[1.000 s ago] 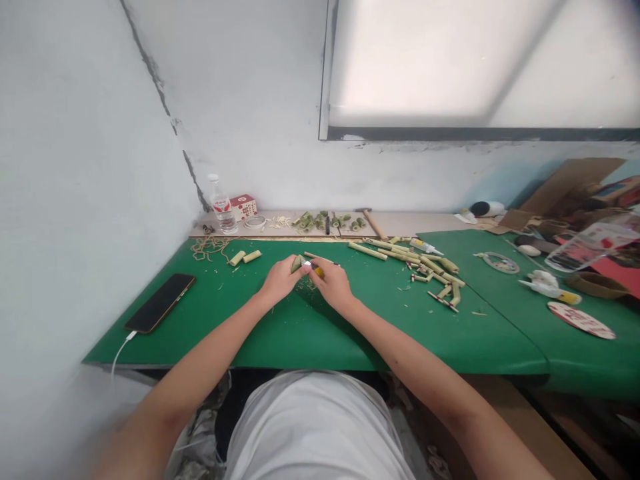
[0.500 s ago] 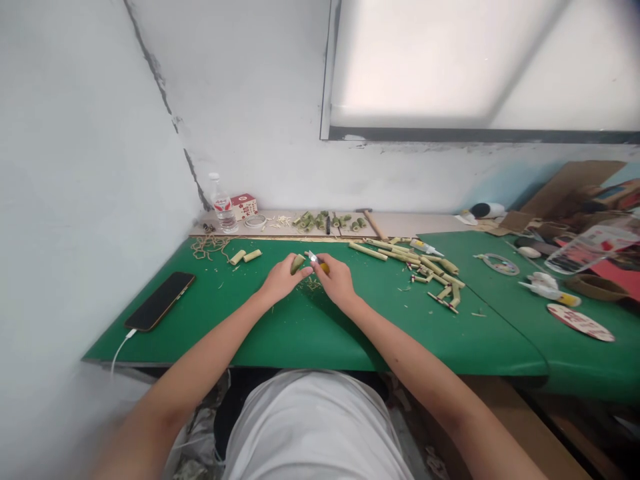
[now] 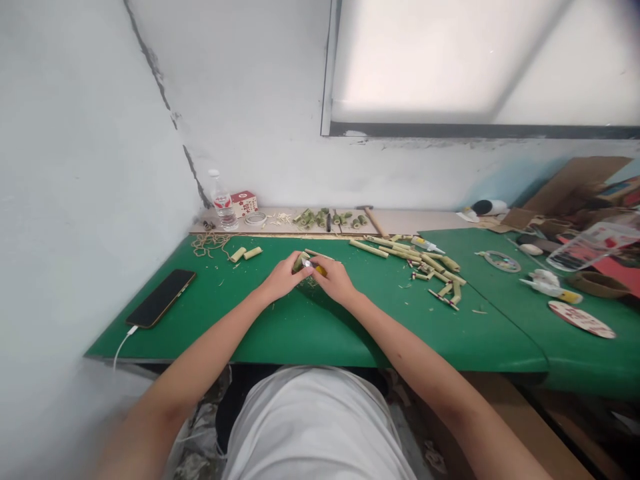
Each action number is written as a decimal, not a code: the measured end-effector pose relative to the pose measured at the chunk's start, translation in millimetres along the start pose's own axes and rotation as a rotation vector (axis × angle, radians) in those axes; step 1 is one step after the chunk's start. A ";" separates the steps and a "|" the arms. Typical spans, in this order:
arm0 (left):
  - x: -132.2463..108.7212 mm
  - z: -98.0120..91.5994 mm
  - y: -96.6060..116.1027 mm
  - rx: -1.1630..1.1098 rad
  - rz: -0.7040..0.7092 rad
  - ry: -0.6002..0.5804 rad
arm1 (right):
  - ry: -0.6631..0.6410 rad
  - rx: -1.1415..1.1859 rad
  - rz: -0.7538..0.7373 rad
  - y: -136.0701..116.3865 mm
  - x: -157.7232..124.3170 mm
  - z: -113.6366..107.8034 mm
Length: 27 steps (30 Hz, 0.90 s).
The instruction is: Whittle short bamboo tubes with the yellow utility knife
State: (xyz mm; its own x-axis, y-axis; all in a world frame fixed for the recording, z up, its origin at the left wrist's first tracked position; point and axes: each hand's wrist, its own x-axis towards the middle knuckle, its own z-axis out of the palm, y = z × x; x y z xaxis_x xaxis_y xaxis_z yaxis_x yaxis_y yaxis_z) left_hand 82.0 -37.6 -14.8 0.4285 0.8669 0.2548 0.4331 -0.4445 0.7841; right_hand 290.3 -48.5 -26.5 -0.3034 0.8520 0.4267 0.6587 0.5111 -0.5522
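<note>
My left hand (image 3: 281, 277) is closed round a short green bamboo piece (image 3: 300, 261). In my right hand (image 3: 336, 280) is a utility knife (image 3: 321, 270) with a yellow handle, partly hidden by the fingers. Its metal blade end lies against the bamboo, and my two thumbs come close together there. Thin green shavings (image 3: 311, 283) lie on the green tabletop (image 3: 300, 333) below the hands. Just beyond the knuckles a thin pale stick (image 3: 319, 254) rests on the table. Two short bamboo tubes (image 3: 245, 253) lie to the left of my left hand.
A phone (image 3: 161, 299) on a white cable lies at the left. String (image 3: 211, 244), a water bottle (image 3: 223, 202) and cut bamboo (image 3: 315, 218) are towards the wall. Bamboo sticks (image 3: 400, 251), a hammer (image 3: 375, 220) and glue bottles (image 3: 426, 245) lie to the right.
The knife blade has moved from pointing up beside the bamboo to lying against it. My right hand has turned slightly and my hands have drawn closer together.
</note>
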 end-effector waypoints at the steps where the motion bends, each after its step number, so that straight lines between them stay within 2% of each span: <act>1: -0.1 -0.4 0.7 0.007 0.002 0.002 | -0.001 0.002 -0.001 0.2 0.0 0.2; 8: 2.2 -2.3 2.0 0.116 -0.001 0.017 | 0.028 -0.025 0.030 -2.4 -1.6 1.8; 17: 3.8 1.2 3.1 0.186 -0.052 0.074 | 0.142 -0.067 0.146 -3.0 -0.2 7.0; 23: 1.7 0.0 4.5 -0.010 -0.047 0.081 | 0.205 -0.050 0.177 3.0 2.2 -1.4; 27: 3.7 -0.5 -1.1 -0.071 -0.043 0.096 | 0.137 -0.043 0.142 5.5 2.3 -3.4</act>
State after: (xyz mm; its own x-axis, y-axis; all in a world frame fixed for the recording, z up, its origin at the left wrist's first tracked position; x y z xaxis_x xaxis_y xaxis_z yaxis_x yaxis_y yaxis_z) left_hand 82.6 -33.7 -14.5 0.3314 0.9039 0.2707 0.3903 -0.3925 0.8328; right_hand 295.6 -44.2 -26.2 -0.1108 0.8903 0.4417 0.7179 0.3790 -0.5839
